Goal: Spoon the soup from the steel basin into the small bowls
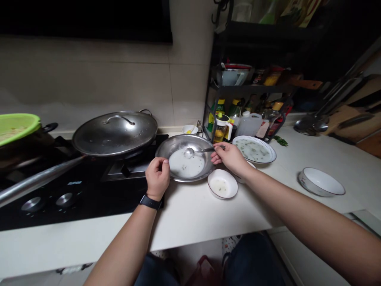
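Currently, a wide metal basin (175, 143) is set on the white counter (184, 216), just right of the black stove (89, 198), and a pool of milky liquid (187, 166) with small dark flecks is held in it. The basin's near left rim is gripped by the left hand (157, 174), whose fingers are curled in tightly; a dark watch (150, 201) is worn on that wrist. By the right hand (226, 157), the handle of a metal ladle (205, 150) is pinched between thumb and fingers, over the basin's right rim. The ladle's bowl is held inside the basin, at the far edge of the liquid.

Just beside the basin, on the near right, a small white bowl (233, 184) is partly filled with similar flecked liquid. Behind it, another bowl (251, 164) is mostly hidden by the right wrist. Farther right, a pale liquid with green bits is held in a patterned plate (271, 153), and a deeper white bowl (321, 180) is placed well apart at the right.

On the stove, a long-handled pan is covered by a domed metal lid (116, 135). Beyond the basin, bottles and jars are crowded on a dark rack (256, 88).
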The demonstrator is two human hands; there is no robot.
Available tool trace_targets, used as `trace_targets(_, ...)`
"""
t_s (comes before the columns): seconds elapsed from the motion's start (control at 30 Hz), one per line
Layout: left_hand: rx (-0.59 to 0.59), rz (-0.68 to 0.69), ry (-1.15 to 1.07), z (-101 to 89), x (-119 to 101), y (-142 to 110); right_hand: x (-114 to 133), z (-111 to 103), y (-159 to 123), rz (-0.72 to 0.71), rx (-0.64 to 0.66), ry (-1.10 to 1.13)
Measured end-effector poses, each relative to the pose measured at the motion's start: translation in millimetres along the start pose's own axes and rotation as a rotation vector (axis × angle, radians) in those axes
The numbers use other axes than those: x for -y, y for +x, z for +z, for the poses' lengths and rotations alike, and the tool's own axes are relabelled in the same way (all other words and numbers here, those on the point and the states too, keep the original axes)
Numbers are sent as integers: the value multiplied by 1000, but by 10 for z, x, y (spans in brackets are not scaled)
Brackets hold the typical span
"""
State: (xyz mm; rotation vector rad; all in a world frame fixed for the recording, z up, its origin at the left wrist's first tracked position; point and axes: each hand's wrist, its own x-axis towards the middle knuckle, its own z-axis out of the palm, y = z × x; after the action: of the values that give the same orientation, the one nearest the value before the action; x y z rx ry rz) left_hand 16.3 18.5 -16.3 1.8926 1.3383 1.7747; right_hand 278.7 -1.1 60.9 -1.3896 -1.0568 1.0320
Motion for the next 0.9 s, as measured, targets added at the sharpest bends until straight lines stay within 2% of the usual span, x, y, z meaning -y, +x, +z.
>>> trace_targets(0.1, -1, 10, -13, -2, -5, 2, 4, 98, 89, 12, -38, 34)
trace_targets(0.23, 1, 7, -4, 0, -9, 2, -22, 259, 214, -41, -87, -1)
trace_targets(0.53, 4, -2, 10, -6, -3, 4, -81, 663, 346, -154, -76, -234)
trace_targets(0.8, 9, 12, -11, -10, -7, 11, -146, 582, 136, -411, 65, -495)
trace_targets(0.83, 11, 13, -14, -9, -8, 12, -161, 571, 106, -402, 75, -472)
trace_targets(0.9, 13, 10, -13, -8, -12, 11, -178, 560, 52, -291, 74, -320)
